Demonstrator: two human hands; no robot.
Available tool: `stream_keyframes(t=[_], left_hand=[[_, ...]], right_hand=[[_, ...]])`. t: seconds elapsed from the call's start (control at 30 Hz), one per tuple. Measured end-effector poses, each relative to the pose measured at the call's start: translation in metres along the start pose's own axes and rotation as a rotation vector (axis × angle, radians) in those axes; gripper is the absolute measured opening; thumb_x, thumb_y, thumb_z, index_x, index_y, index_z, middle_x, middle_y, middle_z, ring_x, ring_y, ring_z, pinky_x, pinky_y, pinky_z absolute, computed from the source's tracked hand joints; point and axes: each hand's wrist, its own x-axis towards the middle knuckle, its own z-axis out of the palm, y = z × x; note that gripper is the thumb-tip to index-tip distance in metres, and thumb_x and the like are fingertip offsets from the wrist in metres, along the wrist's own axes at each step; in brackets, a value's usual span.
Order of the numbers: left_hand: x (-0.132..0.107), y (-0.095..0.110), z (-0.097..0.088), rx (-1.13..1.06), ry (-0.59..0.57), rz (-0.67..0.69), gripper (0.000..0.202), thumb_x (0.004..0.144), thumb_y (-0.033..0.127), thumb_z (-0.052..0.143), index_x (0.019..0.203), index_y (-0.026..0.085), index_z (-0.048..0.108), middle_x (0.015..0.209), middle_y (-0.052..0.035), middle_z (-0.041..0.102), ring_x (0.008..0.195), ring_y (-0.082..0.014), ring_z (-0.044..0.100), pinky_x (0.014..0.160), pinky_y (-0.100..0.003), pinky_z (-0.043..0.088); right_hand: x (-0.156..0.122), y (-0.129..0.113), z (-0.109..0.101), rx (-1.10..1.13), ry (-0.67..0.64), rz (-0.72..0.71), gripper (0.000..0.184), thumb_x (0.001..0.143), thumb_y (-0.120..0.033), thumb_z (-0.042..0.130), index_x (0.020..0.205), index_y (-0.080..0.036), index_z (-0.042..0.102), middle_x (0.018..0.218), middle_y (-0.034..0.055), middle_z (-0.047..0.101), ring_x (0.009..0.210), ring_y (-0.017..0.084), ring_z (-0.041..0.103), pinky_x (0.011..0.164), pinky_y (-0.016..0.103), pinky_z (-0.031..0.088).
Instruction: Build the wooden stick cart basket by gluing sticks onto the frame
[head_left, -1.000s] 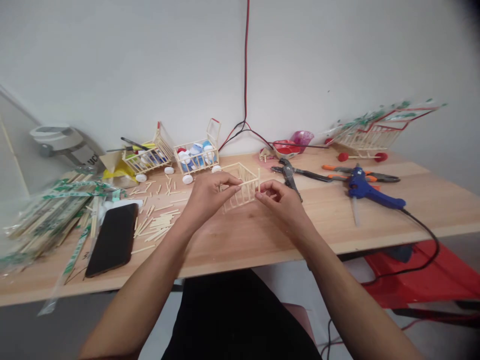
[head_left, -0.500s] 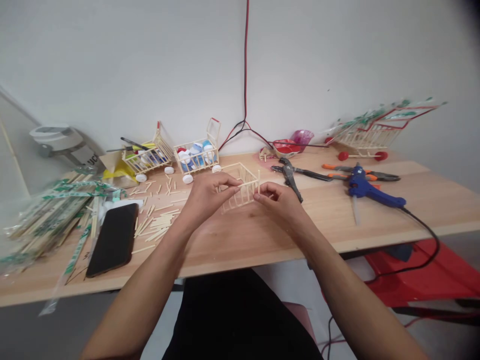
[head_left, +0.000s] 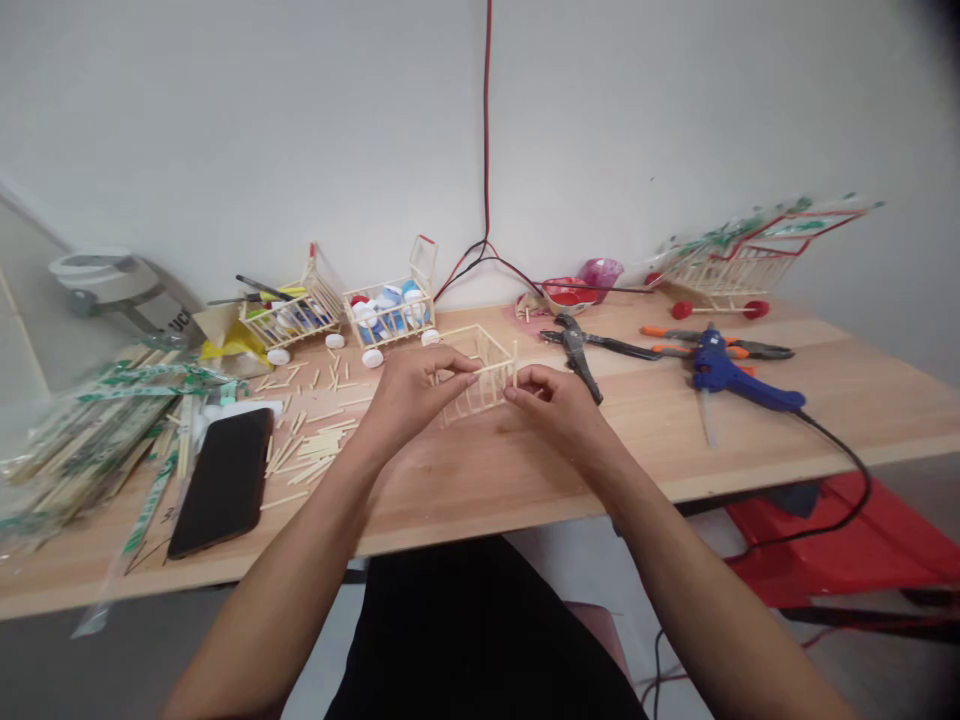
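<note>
A small open box frame of pale wooden sticks [head_left: 486,368] stands on the wooden table [head_left: 510,470] in front of me. My left hand [head_left: 409,393] pinches its near left side, fingers closed on the top rail. On the frame's near right corner my right hand [head_left: 555,402] is closed, fingertips on a stick there. Loose cut sticks [head_left: 315,440] lie scattered just left of my left hand.
A black phone [head_left: 225,478] and wrapped chopstick packs [head_left: 90,430] lie at left. Two stick carts with bottle caps [head_left: 390,305] stand by the wall. Pliers [head_left: 577,350], a blue glue gun [head_left: 731,375] with its cord, and another cart [head_left: 739,265] are at right.
Both hands stay on the stick frame; my right hand has shifted slightly left along its corner. The view has drifted a little.
</note>
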Motion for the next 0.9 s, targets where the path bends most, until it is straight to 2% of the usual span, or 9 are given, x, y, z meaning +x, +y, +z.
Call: stream_keyframes(t=[0.3, 0.7, 0.9], left_hand=[[0.0001, -0.0003, 0.0007, -0.001, -0.003, 0.008, 0.007, 0.082, 0.017, 0.069, 0.085, 0.016, 0.075, 0.087, -0.0033, 0.077, 0.075, -0.0136, 0.068, 0.075, -0.025, 0.052], [-0.0007, 0.0, 0.0007, -0.001, -0.009, 0.028, 0.007, 0.083, 0.017, 0.068, 0.085, 0.016, 0.075, 0.085, -0.0034, 0.076, 0.075, -0.0133, 0.068, 0.075, -0.024, 0.052], [-0.0017, -0.0013, 0.0023, -0.005, -0.015, 0.035, 0.007, 0.082, 0.016, 0.068, 0.085, 0.016, 0.074, 0.086, -0.0033, 0.076, 0.077, -0.0133, 0.068, 0.075, -0.024, 0.052]], right_hand=[[-0.0008, 0.0037, 0.0018, -0.015, 0.019, -0.037, 0.013, 0.079, -0.031, 0.065, 0.078, -0.019, 0.064, 0.072, -0.0021, 0.058, 0.061, 0.01, 0.043, 0.059, 0.026, 0.032], [-0.0024, 0.0026, 0.0021, 0.048, 0.074, -0.025, 0.018, 0.075, -0.036, 0.069, 0.081, -0.019, 0.068, 0.077, 0.0012, 0.063, 0.061, 0.011, 0.046, 0.058, 0.026, 0.035], [-0.0015, 0.0024, 0.0032, 0.105, 0.049, -0.015, 0.02, 0.074, -0.036, 0.07, 0.082, -0.018, 0.067, 0.075, 0.0, 0.057, 0.065, 0.012, 0.045, 0.06, 0.026, 0.035]])
